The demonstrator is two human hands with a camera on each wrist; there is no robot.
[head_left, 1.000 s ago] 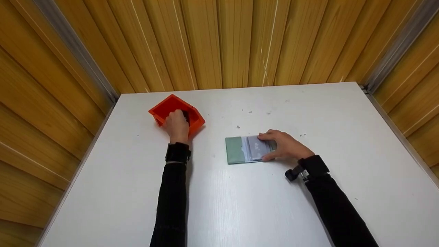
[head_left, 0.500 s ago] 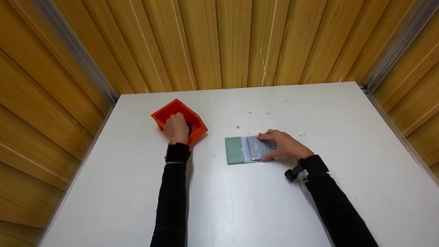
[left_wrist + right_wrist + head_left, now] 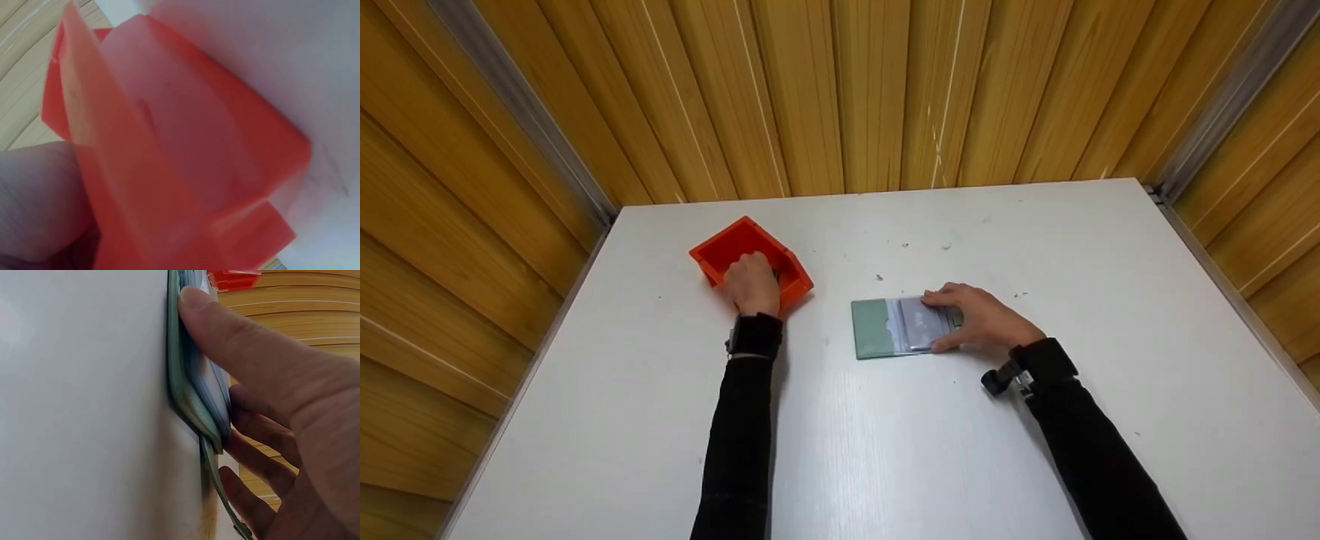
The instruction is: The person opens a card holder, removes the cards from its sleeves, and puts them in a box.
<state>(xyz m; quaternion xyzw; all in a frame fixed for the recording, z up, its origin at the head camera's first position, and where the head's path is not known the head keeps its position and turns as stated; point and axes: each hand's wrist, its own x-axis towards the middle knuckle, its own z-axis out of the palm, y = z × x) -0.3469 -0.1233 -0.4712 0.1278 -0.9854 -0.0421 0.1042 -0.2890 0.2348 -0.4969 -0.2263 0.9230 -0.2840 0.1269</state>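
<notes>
An orange-red plastic bin (image 3: 720,246) stands at the left of the white table. My left hand (image 3: 751,283) reaches down inside it with knuckles up and fingers bent; its fingertips are hidden. A small dark piece (image 3: 777,275) shows just right of that hand, and I cannot tell whether the fingers hold it. In the left wrist view the bin's wall (image 3: 140,185) covers most of the hand. Right of centre lies a green card holder (image 3: 873,330) with clear plastic sleeves (image 3: 921,324). My right hand (image 3: 986,319) grips its right end, thumb at the near edge and fingers at the far edge.
The white table (image 3: 840,450) has small dark marks beyond the card holder. Wood-patterned panels (image 3: 840,97) rise behind the table and along both sides. A thin green strap (image 3: 219,489) hangs from the card holder's end in the right wrist view.
The bin has shifted slightly toward me and right. My left hand has moved a little nearer and right, and less of the dark piece shows. My right hand has stayed on the card holder.
</notes>
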